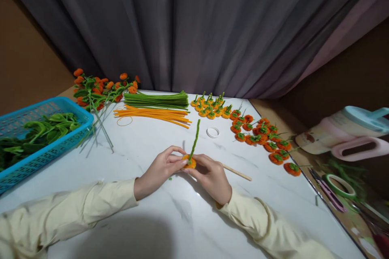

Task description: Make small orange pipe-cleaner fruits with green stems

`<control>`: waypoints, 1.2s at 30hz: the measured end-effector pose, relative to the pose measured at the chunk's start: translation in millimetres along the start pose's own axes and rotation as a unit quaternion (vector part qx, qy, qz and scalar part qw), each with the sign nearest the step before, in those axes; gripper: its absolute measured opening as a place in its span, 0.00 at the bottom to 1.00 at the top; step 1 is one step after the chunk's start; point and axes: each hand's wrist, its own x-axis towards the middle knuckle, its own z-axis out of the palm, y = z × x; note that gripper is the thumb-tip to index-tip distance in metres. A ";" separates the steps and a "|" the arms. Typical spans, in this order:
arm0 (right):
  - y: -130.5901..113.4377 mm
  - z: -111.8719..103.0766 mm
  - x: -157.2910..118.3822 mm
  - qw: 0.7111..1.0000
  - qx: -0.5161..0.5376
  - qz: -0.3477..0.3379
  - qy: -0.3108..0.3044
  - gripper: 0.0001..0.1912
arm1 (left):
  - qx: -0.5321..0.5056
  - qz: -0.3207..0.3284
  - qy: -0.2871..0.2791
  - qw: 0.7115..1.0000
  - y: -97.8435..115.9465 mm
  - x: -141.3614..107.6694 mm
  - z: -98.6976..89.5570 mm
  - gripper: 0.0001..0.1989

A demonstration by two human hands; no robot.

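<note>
Between my two hands, over the middle of the white marbled table (170,214), is a small yellow-orange fuzzy piece (191,164) with a green fuzzy stem (196,137) standing up from it. My left hand (159,170) pinches its left side with thumb and fingertips. Fingers of my right hand (212,176) close on its right side. A thin wooden stick (238,173) lies on the table just right of my right hand. Beyond my hands lie a bundle of orange fuzzy stems (154,115) and a bundle of green ones (158,100).
A blue basket (60,145) of green leaves stands left, beside orange flowers (97,87). Yellow pieces (211,107), orange pieces (261,131) and a white ring (212,132) lie beyond. Right are a tumbler (337,129), green tape (339,186) and pink-handled scissors (330,196).
</note>
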 end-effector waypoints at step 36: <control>20.8 -7.5 14.2 0.974 -0.126 -0.188 0.009 0.08 | 0.145 -0.021 -0.043 0.988 -4.0 21.1 -22.4 0.12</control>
